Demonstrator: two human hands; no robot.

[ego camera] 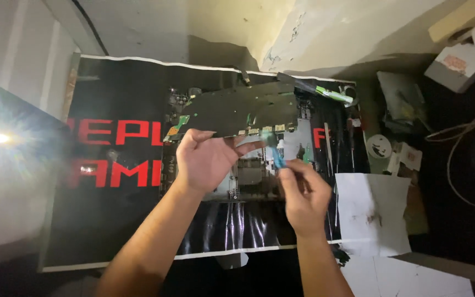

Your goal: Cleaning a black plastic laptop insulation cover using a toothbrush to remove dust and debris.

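My left hand (204,159) holds up a dark circuit board (237,110) by its lower edge, tilted above an opened laptop chassis (254,176). My right hand (303,192) grips a small blue-handled tool (276,157), its tip near the board's lower right edge. Both hands hover over a black mat with red lettering (116,181).
A lamp glare (1,137) shines at the left. Screwdrivers (350,140) and a green-handled tool (333,94) lie right of the chassis. A white paper sheet (372,212), a round white piece (379,146), boxes and cables (468,132) crowd the right side.
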